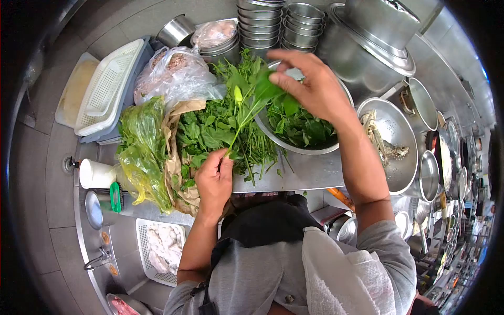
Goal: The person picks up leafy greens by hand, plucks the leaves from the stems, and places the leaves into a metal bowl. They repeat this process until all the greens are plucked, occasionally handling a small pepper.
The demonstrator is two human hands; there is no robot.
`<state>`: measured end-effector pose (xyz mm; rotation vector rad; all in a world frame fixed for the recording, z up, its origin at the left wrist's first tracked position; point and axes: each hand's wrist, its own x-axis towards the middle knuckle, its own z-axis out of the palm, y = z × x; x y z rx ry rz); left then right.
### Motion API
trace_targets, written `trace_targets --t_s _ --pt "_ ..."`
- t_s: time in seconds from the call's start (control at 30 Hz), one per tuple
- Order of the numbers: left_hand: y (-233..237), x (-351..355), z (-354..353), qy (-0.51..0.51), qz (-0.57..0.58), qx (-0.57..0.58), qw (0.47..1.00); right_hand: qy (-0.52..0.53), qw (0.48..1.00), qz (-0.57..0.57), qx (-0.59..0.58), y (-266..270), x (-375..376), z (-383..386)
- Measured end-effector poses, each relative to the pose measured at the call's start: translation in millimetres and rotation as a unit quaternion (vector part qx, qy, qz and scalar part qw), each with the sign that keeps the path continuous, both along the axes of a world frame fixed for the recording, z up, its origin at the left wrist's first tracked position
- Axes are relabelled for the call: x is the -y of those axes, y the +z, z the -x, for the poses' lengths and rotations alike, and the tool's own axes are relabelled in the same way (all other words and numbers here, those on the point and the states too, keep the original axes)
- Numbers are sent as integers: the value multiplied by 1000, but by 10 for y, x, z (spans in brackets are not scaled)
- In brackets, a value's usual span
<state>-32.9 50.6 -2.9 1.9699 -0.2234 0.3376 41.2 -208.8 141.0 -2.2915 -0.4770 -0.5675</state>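
Observation:
My left hand [216,176] pinches the lower end of a thin green stem [242,126], held up over the counter. At the top of that stem are a pale green bud and a large leaf [266,90], partly smeared by motion. My right hand [310,81] is at this leaf, thumb and fingers closing on it, above a metal bowl [342,90]. Loose green leaves [302,126] fill much of the bowl. Left of the bowl lies a heap of leafy green sprigs [210,126] on brown paper [170,142], close to my left hand.
Yellowish plastic bags of greens [139,152] and a clear bag of pinkish food [176,73] lie at left, near stacked white baskets [107,86]. Metal pots [260,26] stand behind. A colander [394,157] is at right; a basket of pale pieces [164,249] sits in the sink.

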Motion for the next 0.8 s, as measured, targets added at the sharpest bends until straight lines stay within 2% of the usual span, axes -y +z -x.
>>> trace_targets --t_s 0.1,0.13,0.23,0.27,0.37,0.5,0.63,0.73,0.8 --pt "28 -32 38 12 83 -64 994 89 993 -61 -44 -116 93 -94" --pt "-12 -62 34 22 108 -89 990 122 981 -132 -78 -150 121 -104" --pt "-44 -97 21 30 60 -15 998 64 984 -82 -146 -168 115 -59" --pt "-33 -113 17 40 15 -5 999 28 999 34 11 -157 84 -16" --pt "50 -94 0 44 -27 49 997 42 958 156 237 -43 -97 61" --pt "127 -60 5 27 -66 62 996 109 952 219 183 -242 -252 71" --pt "120 -69 -2 25 -88 81 992 135 960 193 150 -409 -277 43" --pt "74 -33 -2 23 -97 72 992 121 977 117 130 -519 -313 51" --pt "60 -15 -2 27 -96 50 994 45 993 -33 108 -527 -150 -26"
